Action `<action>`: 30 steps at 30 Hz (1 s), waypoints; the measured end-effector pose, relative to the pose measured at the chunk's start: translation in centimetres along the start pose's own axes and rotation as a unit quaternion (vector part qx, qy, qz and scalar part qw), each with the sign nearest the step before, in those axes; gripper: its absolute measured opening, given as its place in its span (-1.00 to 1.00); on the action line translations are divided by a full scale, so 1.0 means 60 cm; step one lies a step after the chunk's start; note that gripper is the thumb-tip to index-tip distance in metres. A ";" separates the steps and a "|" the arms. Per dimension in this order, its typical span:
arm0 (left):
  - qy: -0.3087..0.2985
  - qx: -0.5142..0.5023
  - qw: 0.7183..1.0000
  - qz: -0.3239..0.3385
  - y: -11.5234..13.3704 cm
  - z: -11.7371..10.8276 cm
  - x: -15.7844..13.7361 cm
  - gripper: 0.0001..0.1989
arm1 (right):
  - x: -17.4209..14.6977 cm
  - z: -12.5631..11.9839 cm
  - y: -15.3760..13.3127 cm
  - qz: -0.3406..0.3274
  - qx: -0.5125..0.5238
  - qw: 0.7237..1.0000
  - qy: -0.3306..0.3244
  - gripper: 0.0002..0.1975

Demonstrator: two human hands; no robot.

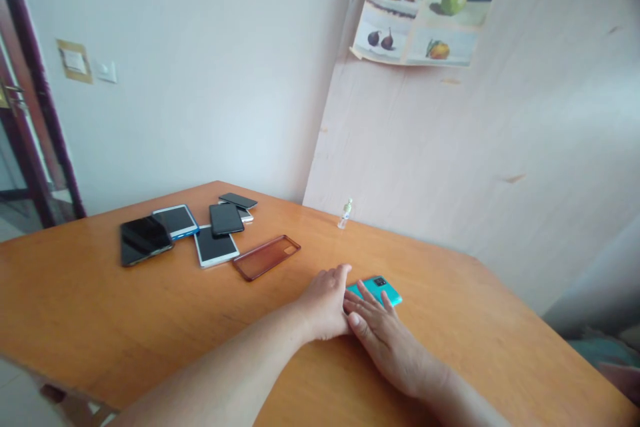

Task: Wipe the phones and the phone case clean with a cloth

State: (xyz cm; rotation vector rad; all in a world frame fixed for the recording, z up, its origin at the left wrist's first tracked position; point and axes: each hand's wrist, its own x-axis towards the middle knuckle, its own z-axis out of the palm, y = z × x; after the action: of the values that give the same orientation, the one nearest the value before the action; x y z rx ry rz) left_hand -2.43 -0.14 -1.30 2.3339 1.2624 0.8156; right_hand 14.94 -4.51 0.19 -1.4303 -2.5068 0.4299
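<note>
Covering part of the teal phone (390,291), the R hand (387,340) lies palm down w/ its fingers (369,293) stretched out & slightly spread, tips over the phone's back; not gripping anything as far as visible. Phone is flat on the worktop (100,307), front & right of centre, back up, dark camera block at its far R end. L hand (327,300) sits at the phone's L end, right up against the R hand; its fingers look partly curled, thumb sticking out. Can't tell if L has hold of the phone edge, as the grip's hidden.

Clear brown case (267,259) lies L of the hands, apart from them, its L end by the white phone (217,248). Small dark phone (227,219) overlaps that one's far edge; slim dark phone (239,200) just behind. Further L: blue-edged tablet (176,220) & big black phone (145,239), the latter overlapping the tablet's near corner. Small clear bottle (344,217) stands upright near the back edge, beyond the hands. Fruit pics (453,1) hang on the wall, upper R.
</note>
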 end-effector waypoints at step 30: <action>-0.020 -0.012 1.000 -0.011 -0.001 -0.001 0.001 0.01 | -0.019 -0.014 0.007 0.037 -0.053 0.997 -0.047 -0.46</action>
State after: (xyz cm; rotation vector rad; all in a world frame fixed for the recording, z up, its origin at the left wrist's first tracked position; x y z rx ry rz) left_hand -2.48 -0.07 -1.29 2.3006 1.2531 0.7691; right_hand 16.16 -5.19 0.79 -1.5810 -2.5925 0.3922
